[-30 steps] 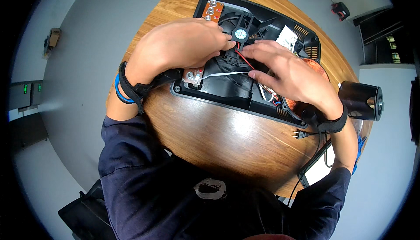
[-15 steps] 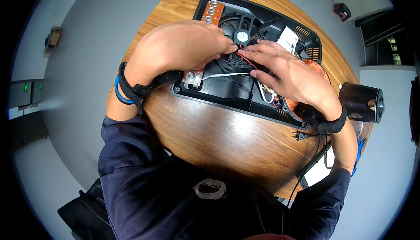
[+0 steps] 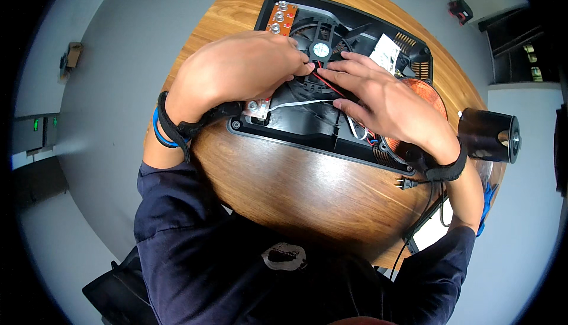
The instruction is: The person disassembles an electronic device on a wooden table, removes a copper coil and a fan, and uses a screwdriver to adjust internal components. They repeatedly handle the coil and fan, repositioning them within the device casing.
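Because the red wire (image 3: pixel 329 84) runs from the fan (image 3: pixel 320 49) amid the black housing (image 3: pixel 284 141), my left hand (image 3: pixel 248 61) arches in from the left, its grip impossible to tell, while my right hand (image 3: pixel 390 97), fingers loosely spread, probably steadies the wire.

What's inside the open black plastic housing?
A round black fan, orange circuit board, copper-wire coil, thin red wire and thin white cable show. Whatever lies beneath the left hand and right hand can't be seen.
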Demonstrator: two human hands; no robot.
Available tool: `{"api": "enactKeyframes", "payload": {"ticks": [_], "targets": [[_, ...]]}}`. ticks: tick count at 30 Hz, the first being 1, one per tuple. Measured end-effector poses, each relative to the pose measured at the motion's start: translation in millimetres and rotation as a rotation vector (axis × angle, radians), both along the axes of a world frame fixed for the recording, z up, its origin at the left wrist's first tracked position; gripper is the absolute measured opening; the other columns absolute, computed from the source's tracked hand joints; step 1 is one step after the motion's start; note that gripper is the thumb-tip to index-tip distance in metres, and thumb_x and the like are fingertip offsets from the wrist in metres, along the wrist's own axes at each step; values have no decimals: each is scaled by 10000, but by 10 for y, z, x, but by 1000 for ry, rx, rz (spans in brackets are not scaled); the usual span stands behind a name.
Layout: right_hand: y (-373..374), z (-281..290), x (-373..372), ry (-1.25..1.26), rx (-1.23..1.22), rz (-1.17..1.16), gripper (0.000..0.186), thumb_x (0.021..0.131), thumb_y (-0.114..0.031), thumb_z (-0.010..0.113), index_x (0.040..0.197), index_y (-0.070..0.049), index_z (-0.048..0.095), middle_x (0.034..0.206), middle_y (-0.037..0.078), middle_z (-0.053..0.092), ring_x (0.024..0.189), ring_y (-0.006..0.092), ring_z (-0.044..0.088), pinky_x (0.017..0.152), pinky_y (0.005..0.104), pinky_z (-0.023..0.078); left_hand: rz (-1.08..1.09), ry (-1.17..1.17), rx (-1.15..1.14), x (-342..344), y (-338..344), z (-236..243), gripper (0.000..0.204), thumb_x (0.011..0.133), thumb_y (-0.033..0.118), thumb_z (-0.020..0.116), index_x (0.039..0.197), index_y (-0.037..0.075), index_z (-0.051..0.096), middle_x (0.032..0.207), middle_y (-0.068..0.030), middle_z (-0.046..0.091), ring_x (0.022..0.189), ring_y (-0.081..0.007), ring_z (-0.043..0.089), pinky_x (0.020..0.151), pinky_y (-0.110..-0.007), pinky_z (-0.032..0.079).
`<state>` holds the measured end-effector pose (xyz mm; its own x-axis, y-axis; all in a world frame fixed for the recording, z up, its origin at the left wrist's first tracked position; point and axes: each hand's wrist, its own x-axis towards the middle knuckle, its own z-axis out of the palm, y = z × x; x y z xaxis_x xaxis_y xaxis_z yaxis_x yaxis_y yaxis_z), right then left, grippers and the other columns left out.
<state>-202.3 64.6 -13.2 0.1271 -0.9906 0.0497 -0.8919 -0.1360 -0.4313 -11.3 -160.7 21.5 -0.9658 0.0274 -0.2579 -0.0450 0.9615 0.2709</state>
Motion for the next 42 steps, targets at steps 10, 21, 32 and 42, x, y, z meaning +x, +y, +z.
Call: {"api": "enactKeyframes", "payload": {"ticks": [10, 21, 32, 42], "targets": [[704, 566, -394, 35, -21, -66, 458, 1145, -301, 747, 1514, -30, 752, 1527, 207, 761, 1449, 438, 696, 1260, 524, 546, -52, 156, -32, 34, 54, -12, 384, 1089, 185, 797, 1457, 74, 816, 1757, -215, 570, 1479, -462, 664, 1234, -521, 550], [2342, 366, -770, -65, 89, -573, 300, 1158, -195, 733, 1378, 9, 745, 1220, 171, 741, 1135, 398, 738, 1008, 463, 591, 25, 103, 17, -125, 154, 100, 298, 1066, 156, 838, 1317, -3, 819, 1656, -219, 687, 1319, -470, 760, 1078, -483, 629], [2643, -83, -716, -43, 65, -525, 361, 1078, -123, 815, 1430, -47, 795, 1547, 160, 707, 1346, 399, 738, 1117, 484, 610, 72, 20, -76, -10, 151, 148, 407, 1065, 127, 840, 1471, 120, 814, 1918, -210, 385, 1773, -480, 347, 1366, -533, 433], [2920, -138, -855, 4, 110, -585, 373, 1028, -60, 832, 1364, -150, 699, 1320, 94, 720, 1157, 410, 753, 940, 511, 605, 294, 35, 18, 246, 12, -99, 882, 1083, 232, 856, 1855, 290, 432, 1964, -301, 196, 1791, -466, 309, 1380, -516, 414]]}}
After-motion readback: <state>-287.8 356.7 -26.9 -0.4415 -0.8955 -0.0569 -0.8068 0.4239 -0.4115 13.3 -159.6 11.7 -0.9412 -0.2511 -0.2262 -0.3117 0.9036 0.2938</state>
